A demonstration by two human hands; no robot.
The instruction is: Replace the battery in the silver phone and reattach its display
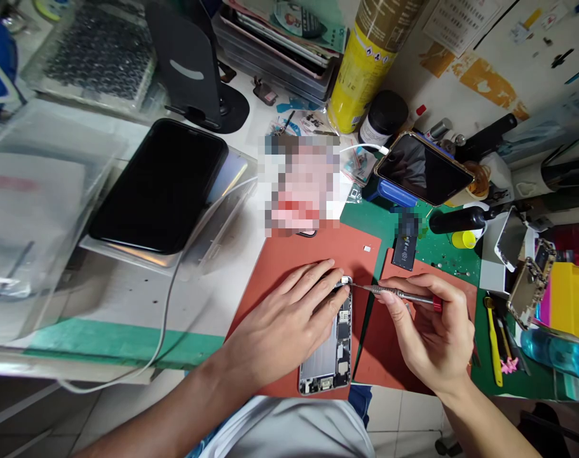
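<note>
An opened smartphone (342, 346), its inner parts showing, lies on a reddish-brown mat (270, 280). My left hand (289, 321) rests flat across its upper left side, fingers stretched out and hiding part of it. The fingertips are at the phone's top end. My right hand (429, 321) pinches a thin silver screwdriver (403, 294) with a red end cap. Its tip points left at the phone's top right corner, close to my left fingertips; whether it touches a screw is too small to tell. A black phone battery (405, 245) lies beyond my right hand.
A dark-screened phone (160, 184) lies on plastic boxes at left, beside a black stand (189, 63). At the back are a yellow spray can (360, 70), a black-lidded jar (383, 117) and a cabled phone (423, 166). A yellow tool (493, 343) and phone frames (532, 280) lie at right.
</note>
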